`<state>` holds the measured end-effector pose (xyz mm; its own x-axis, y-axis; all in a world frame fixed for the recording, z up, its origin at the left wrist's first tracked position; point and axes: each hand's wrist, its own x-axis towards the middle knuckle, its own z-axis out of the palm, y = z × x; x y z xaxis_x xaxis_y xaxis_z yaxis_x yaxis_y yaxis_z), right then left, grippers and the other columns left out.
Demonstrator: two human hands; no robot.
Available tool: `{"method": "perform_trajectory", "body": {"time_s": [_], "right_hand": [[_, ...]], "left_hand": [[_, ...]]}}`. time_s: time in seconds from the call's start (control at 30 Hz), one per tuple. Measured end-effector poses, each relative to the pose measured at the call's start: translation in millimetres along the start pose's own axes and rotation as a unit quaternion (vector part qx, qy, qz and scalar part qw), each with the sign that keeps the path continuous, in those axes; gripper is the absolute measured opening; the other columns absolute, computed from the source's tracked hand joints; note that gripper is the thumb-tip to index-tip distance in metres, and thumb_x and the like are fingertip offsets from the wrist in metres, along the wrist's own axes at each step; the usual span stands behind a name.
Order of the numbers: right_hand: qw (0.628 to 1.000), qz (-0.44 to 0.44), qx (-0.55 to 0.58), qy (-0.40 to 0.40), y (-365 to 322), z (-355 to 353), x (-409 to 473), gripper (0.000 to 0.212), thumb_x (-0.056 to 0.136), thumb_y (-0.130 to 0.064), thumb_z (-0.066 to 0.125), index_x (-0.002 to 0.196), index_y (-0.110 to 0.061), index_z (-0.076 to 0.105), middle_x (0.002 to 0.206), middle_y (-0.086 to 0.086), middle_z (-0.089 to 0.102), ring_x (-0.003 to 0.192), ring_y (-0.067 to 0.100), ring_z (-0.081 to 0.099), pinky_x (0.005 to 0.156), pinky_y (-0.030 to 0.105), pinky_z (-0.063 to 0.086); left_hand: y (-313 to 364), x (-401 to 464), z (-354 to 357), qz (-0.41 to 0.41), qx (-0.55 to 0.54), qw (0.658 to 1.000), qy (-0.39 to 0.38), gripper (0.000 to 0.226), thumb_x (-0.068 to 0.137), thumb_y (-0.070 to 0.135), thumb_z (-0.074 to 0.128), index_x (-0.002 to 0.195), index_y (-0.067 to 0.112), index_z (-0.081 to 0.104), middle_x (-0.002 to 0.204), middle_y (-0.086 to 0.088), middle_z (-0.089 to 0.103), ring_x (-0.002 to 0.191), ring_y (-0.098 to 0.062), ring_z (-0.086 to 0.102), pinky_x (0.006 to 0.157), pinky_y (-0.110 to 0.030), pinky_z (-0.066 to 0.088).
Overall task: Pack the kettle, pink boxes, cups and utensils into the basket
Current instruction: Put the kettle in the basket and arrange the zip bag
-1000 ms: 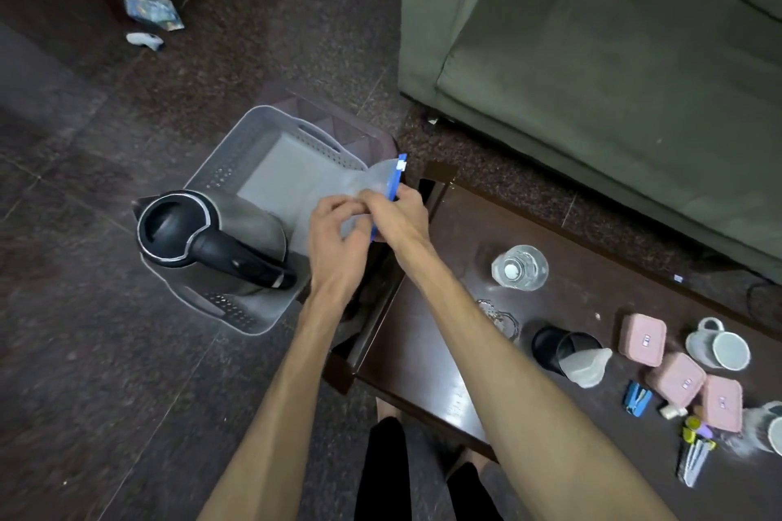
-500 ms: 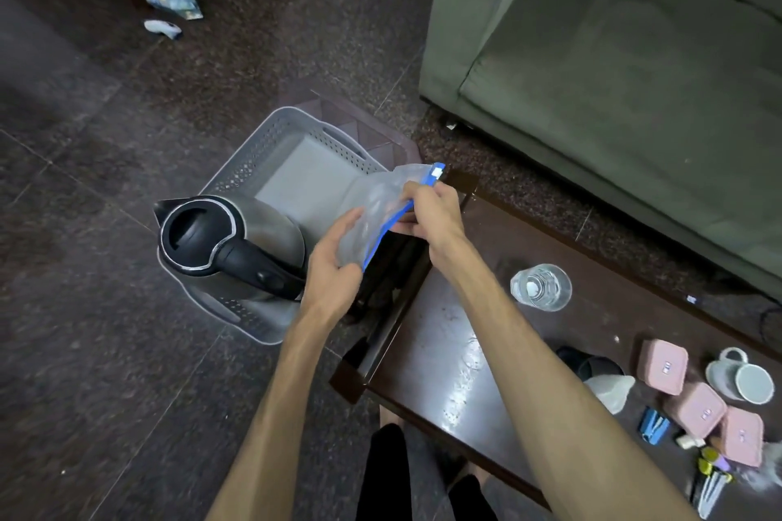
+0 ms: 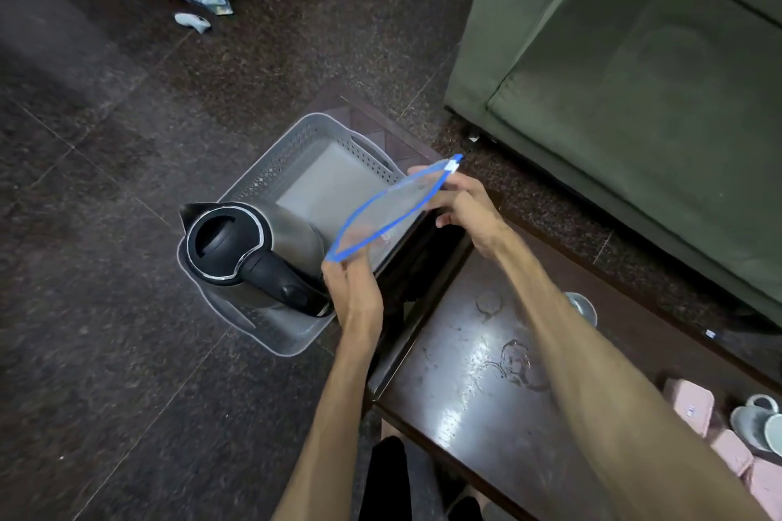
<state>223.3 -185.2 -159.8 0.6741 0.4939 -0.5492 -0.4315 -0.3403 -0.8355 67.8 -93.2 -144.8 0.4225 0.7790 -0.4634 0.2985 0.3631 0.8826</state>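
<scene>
Both hands spreading a zip bag (image 3: 383,212) beside the basket.
Left hand (image 3: 354,292) pinches its near end, right hand (image 3: 463,205) its far end; kettle (image 3: 249,252) left of both, in the basket (image 3: 292,148).

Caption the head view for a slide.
Both hands spread a clear blue-rimmed zip bag above the grey perforated plastic basket holding the steel kettle.

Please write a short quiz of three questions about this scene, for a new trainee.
1. True or false: the kettle already stands inside the basket.
2. What do both hands hold? A) a pink box B) a clear zip bag with a blue edge C) a cup
3. Fill in: the pink boxes lie on the ____.

Key: 1 true. 2 B: the left hand and the right hand hold the zip bag open above the basket. 3 table.
</scene>
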Motion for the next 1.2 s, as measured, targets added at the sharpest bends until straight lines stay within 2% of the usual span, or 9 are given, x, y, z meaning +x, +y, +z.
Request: {"method": "perform_trajectory", "body": {"time_s": [0.17, 0.27, 0.43, 0.5, 0.57, 0.77, 0.93, 1.03, 1.2], "right_hand": [[0.997, 0.004, -0.066, -0.043, -6.5, -0.5, 16.9, 0.012, 0.081, -0.031, 0.077, 0.082, -0.02, 0.08, 0.066, 0.001, 0.059, 0.056, 0.008, 0.051, 0.047, 0.019, 0.035], [0.994, -0.004, -0.095, 0.046, -2.9, 1.0, 25.8, 0.026, 0.087, -0.032, 0.078, 0.069, -0.013, 0.074, 0.059, 0.009, 0.056, 0.046, 0.007, 0.046, 0.043, 0.019, 0.034], [0.962, -0.009, -0.215, 0.168, 1.7, 3.8, 37.4, 0.045, 0.086, -0.044, 0.07, 0.054, -0.014, 0.059, 0.041, -0.003, 0.055, 0.048, 0.012, 0.052, 0.062, 0.03, 0.047], [0.944, -0.033, -0.272, 0.185, -0.7, 8.9, 38.5, 0.039, 0.083, -0.04, 0.069, 0.055, -0.015, 0.059, 0.043, -0.004, 0.051, 0.059, 0.018, 0.054, 0.066, 0.03, 0.047], [0.936, -0.047, -0.296, 0.187, -5.4, 13.2, 39.2, 0.031, 0.079, -0.036, 0.069, 0.057, -0.015, 0.059, 0.048, -0.006, 0.049, 0.061, 0.019, 0.052, 0.062, 0.029, 0.044], [0.926, -0.042, -0.355, 0.124, -20.0, 16.9, 45.4, 0.023, 0.069, -0.028, 0.075, 0.054, -0.019, 0.06, 0.052, -0.007, 0.055, 0.058, 0.008, 0.052, 0.057, 0.025, 0.039], [0.91, 0.042, -0.395, 0.12, -29.4, 24.0, 50.8, 0.022, 0.062, -0.026, 0.077, 0.05, -0.016, 0.061, 0.059, -0.001, 0.063, 0.069, 0.022, 0.067, 0.064, 0.024, 0.05], [0.916, 0.1, -0.364, 0.14, -36.5, 28.8, 44.4, 0.015, 0.056, -0.025, 0.074, 0.056, -0.014, 0.063, 0.07, 0.004, 0.072, 0.063, 0.023, 0.074, 0.065, 0.03, 0.064], [0.924, 0.088, -0.328, 0.176, -35.6, 32.6, 41.8, 0.01, 0.06, -0.017, 0.072, 0.057, -0.012, 0.064, 0.062, 0.002, 0.066, 0.071, 0.021, 0.066, 0.05, 0.016, 0.039]], "left_hand": [[2.8, 7.9, 3.5, -0.059, -0.079, 0.99, 0.103, 0.022, 0.103, 0.014, 0.054, 0.105, 0.001, 0.072, 0.096, -0.002, 0.07, 0.092, -0.016, 0.064, 0.091, -0.03, 0.05], [5.3, 9.9, 4.7, -0.047, -0.051, 0.99, 0.123, 0.011, 0.103, 0.009, 0.055, 0.096, 0.008, 0.064, 0.083, -0.001, 0.06, 0.078, -0.009, 0.055, 0.084, -0.031, 0.045], [7.3, 11.6, 16.6, -0.067, -0.02, 0.981, 0.182, 0.033, 0.097, 0.005, 0.057, 0.13, 0.008, 0.055, 0.08, 0.003, 0.067, 0.074, -0.021, 0.061, 0.082, -0.036, 0.05], [11.1, 8.9, 21.6, -0.052, 0.026, 0.981, 0.184, 0.036, 0.095, 0.006, 0.056, 0.131, 0.007, 0.052, 0.078, 0.004, 0.064, 0.083, -0.029, 0.063, 0.087, -0.041, 0.047], [15.0, 3.7, 24.3, -0.007, 0.121, 0.98, 0.161, 0.054, 0.088, 0.003, 0.062, 0.14, 0.002, 0.047, 0.109, -0.011, 0.066, 0.112, -0.039, 0.059, 0.099, -0.044, 0.041], [10.0, -21.3, 28.9, 0.247, 0.459, 0.851, 0.062, 0.079, 0.067, 0.019, 0.065, 0.144, 0.008, 0.054, 0.169, -0.024, 0.021, 0.159, -0.041, 0.021, 0.127, -0.056, 0.022], [-2.2, -17.6, 26.6, 0.195, 0.592, 0.781, -0.014, 0.061, 0.07, 0.051, 0.075, 0.114, 0.01, 0.074, 0.176, -0.019, -0.004, 0.165, -0.033, -0.005, 0.131, -0.059, 0.008], [-6.3, -8.5, 21.7, 0.192, 0.631, 0.751, -0.028, 0.051, 0.071, 0.048, 0.077, 0.102, 0.008, 0.075, 0.176, -0.02, -0.003, 0.165, -0.034, -0.006, 0.131, -0.061, 0.004], [-6.9, 8.3, 21.1, 0.149, 0.657, 0.735, -0.074, 0.092, 0.079, 0.041, 0.076, 0.154, 0.004, 0.038, 0.164, -0.018, 0.038, 0.155, -0.032, 0.035, 0.131, -0.05, 0.018]]}}
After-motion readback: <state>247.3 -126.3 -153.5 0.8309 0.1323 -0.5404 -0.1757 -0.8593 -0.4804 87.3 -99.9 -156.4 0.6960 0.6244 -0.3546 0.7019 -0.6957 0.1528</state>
